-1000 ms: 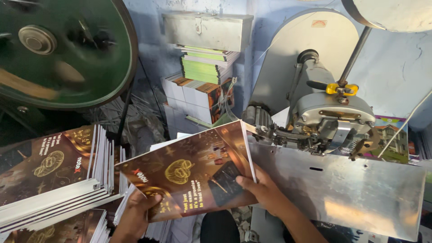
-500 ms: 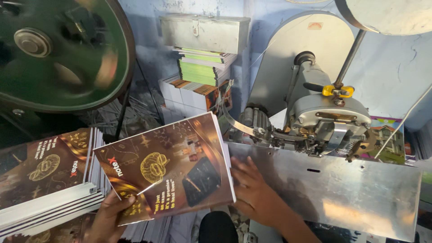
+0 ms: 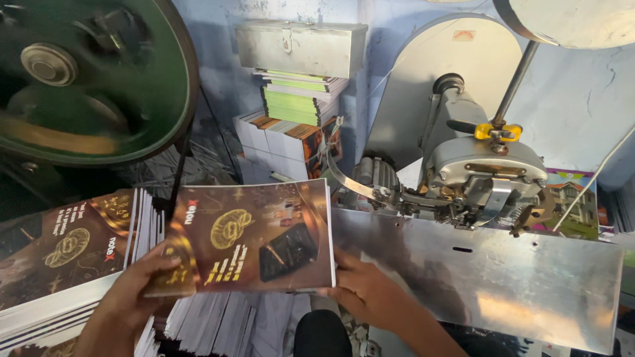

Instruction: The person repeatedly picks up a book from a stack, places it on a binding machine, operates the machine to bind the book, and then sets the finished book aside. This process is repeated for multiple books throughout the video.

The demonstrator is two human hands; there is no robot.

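I hold a brown notebook with a gold knot design on its cover [image 3: 254, 238] flat in front of me. My left hand [image 3: 132, 297] grips its lower left corner, thumb on top. My right hand [image 3: 367, 291] holds its right edge from below, close to the shiny metal saddle plate [image 3: 489, 277] of a grey stitching machine [image 3: 486, 168]. The book hovers above a fanned pile of white-edged notebooks [image 3: 211, 320]. A stack of the same brown notebooks [image 3: 63, 251] lies at my left.
A large green flywheel [image 3: 86, 73] fills the upper left. Behind stand piles of green and brown-covered books [image 3: 297, 122] topped by a grey metal box [image 3: 301, 46]. A colourful printed sheet [image 3: 575, 205] lies behind the machine on the right.
The notebook has moved left, away from the stitching machine, and turned more level. Both hands travelled with it toward the stack at my left.
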